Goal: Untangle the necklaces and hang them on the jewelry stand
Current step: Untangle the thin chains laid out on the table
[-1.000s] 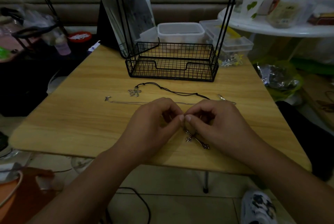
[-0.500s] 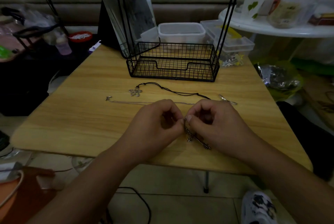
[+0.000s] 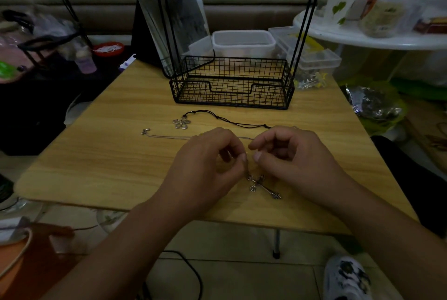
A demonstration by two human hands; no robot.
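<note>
Cross pendant [image 3: 263,186] lies btwn left hand [image 3: 208,169] & right hand [image 3: 294,162], below fingertips.

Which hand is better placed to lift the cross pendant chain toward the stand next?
Probably the left hand: it pinches the chain just above the cross pendant. The right hand is beside it, its grip unclear.

left hand [image 3: 205,169], right hand [image 3: 292,162]: pinching chain above cross pendant [image 3: 263,187] | cord necklace [image 3: 217,118] on table [image 3: 96,154] | wire stand [image 3: 232,82] behind
</note>
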